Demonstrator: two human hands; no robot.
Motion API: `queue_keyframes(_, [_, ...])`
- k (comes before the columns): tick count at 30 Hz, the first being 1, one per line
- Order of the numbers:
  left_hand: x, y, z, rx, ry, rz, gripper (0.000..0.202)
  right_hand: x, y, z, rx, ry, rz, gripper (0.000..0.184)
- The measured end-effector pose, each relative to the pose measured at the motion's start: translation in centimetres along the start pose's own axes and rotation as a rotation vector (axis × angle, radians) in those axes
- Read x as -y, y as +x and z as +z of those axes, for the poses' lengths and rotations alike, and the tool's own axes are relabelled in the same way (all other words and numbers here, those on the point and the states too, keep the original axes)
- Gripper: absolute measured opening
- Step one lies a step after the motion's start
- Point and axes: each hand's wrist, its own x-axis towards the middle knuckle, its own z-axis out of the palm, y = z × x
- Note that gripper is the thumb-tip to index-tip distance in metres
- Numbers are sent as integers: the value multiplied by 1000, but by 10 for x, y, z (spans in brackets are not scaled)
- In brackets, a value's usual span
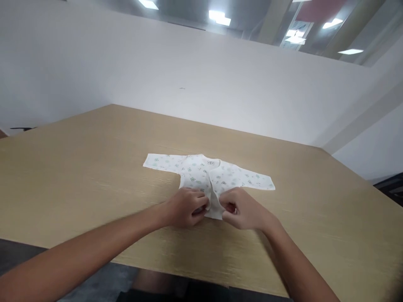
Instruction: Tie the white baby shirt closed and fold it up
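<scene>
A small white baby shirt (197, 171) with a pale green and grey print lies face up on the table, both sleeves spread out sideways. Its front is parted along the middle, showing the plain inside below the neckline. My left hand (188, 206) pinches the left front edge near the hem. On the other side, my right hand (241, 208) has its fingers closed on the right front edge. Both lower corners of the shirt are hidden behind my hands. A small dark label shows inside the collar.
The wood-toned table (94, 147) reaches to a white wall (189, 67) at the back. Part of a dark object (392, 188) stands past the table's right edge. Grey floor (103, 281) shows below the front edge.
</scene>
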Motion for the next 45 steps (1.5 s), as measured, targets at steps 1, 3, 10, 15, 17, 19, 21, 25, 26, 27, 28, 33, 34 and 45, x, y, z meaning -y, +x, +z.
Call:
queue_keyframes(1, [0,0,1,0,8,4,9,3,-1,1,49,-3,7,19])
queue_keyframes(3, [0,0,2,-13,23,15,9,5,-2,6,137,-2,35,14])
queue_keyframes(10, [-9,-1,-11,-79,-2,107,5,-13,8,25,139,54,15,25])
queue_keyframes(15, [-14,-3,-15,-12,-91,279,17,-18,12,25,129,97,8,20])
queue_keyframes(17, [-15,-4,-14,-24,-131,304,24,-19,12,25,134,102,23,21])
queue_keyframes(19, [-16,-5,-14,-65,-144,300,29,-19,11,25,130,94,21,21])
queue_keyframes(21, [-16,-4,-18,-130,-142,277,31,-20,12,23,118,98,-12,21])
queue_keyframes(25, [-4,0,-31,-267,-138,89,29,-35,12,10,-107,127,-56,22])
queue_keyframes(26, [3,2,-34,-296,-139,9,26,-44,11,6,-211,125,-36,21])
queue_keyframes(27, [10,3,-36,-320,-138,-77,23,-54,10,2,-317,108,-1,22])
queue_keyframes(28, [19,4,-37,-330,-129,-162,21,-66,9,-2,-411,78,47,27])
queue_keyframes(33, [72,-1,-28,-219,82,-515,42,-131,3,-4,-532,-192,396,67])
queue_keyframes(34, [82,-3,-24,-178,130,-582,51,-140,2,-3,-469,-226,449,72])
queue_keyframes(45, [144,-20,-38,115,289,-860,78,-168,-17,-25,-315,-427,971,76])
